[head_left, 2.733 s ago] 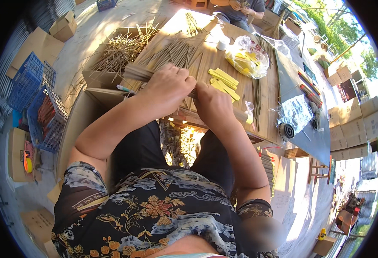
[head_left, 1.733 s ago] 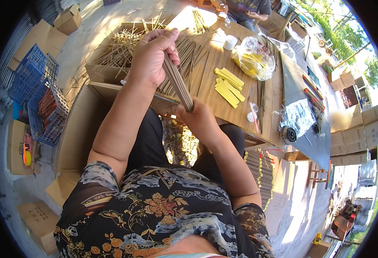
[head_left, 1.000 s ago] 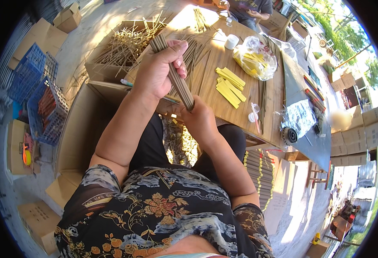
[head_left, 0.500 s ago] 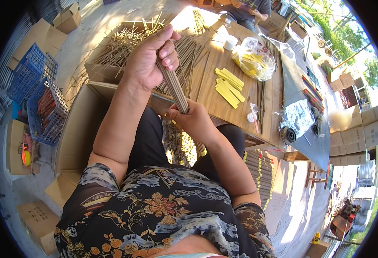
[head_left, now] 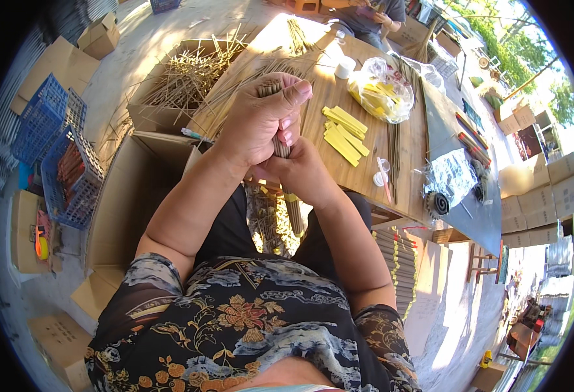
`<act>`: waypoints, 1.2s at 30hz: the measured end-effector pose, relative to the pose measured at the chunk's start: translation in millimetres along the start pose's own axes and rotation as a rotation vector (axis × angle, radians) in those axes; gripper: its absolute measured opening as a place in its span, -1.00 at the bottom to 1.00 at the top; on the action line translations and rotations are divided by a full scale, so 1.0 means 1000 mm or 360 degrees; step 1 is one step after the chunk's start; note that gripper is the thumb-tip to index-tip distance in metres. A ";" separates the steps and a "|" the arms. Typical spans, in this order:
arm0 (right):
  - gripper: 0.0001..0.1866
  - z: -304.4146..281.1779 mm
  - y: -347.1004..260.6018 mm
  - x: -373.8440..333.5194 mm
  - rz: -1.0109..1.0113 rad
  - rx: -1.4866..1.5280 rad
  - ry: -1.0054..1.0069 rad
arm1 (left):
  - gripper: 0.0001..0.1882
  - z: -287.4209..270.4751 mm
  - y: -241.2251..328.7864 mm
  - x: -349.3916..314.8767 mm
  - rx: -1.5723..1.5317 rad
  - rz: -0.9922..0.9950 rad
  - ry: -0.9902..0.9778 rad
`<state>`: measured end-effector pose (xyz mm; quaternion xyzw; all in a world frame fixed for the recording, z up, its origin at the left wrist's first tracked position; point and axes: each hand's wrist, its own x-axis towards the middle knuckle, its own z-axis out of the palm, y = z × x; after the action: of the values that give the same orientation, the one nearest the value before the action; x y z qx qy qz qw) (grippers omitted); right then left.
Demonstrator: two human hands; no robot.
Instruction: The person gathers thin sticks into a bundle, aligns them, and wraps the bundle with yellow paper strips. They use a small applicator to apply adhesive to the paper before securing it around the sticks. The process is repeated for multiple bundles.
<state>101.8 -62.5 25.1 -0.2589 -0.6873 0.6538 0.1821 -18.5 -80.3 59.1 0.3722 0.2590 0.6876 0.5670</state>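
A bundle of thin brown incense sticks [head_left: 293,212] stands tilted over my lap, a yellow band around its lower part. My left hand [head_left: 261,121] wraps the upper part, with the stick ends showing above the fist. Just below it, and touching it, my right hand [head_left: 303,171] grips the same bundle. My hands hide the middle of the bundle. On the wooden table [head_left: 313,85] beyond them lie yellow strips [head_left: 344,138] and more loose sticks [head_left: 283,67].
A cardboard box of tangled sticks [head_left: 185,78] stands at the far left, an open carton [head_left: 127,196] nearer. A plastic bag with yellow strips [head_left: 383,91] and a white container [head_left: 345,67] sit on the table. Blue crates [head_left: 71,173] are left; another person [head_left: 372,19] sits across.
My left hand has moved right and down along the bundle, and its fingers have closed around the top. The two hands now meet. The bundle stands lower and more upright.
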 end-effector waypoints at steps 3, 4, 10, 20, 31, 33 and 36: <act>-0.79 0.005 0.004 0.001 -0.0018 0.0150 0.0109 | -0.89 0.002 0.001 0.002 0.0017 -0.0001 0.0078; -0.82 0.011 0.009 0.004 -0.0086 0.0121 0.0208 | -0.90 0.002 0.001 0.002 0.0052 0.0035 0.0141; -0.84 0.016 0.002 0.000 -0.0103 0.0135 0.0219 | -0.88 -0.006 0.014 0.002 -0.0164 -0.0123 -0.0194; -0.85 0.018 0.017 0.003 -0.0331 0.0022 0.0380 | -0.88 -0.002 0.007 0.004 -0.0031 -0.0025 0.0007; -0.85 0.017 0.008 0.001 -0.0211 -0.0046 0.0714 | -0.34 -0.017 0.008 -0.002 -0.0020 0.0463 0.0233; -0.85 0.017 0.016 0.009 -0.0289 -0.0172 0.0858 | -0.38 -0.017 -0.020 -0.021 0.0585 0.0603 0.0176; -0.83 0.016 0.046 0.022 -0.0976 -0.0360 0.0847 | -0.26 -0.006 -0.047 -0.030 0.1146 0.0432 0.0277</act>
<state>80.5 -62.0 -24.0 -0.2205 -0.7289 0.4000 0.5100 6.1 -98.1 12.4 0.5184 0.4792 0.6505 0.2801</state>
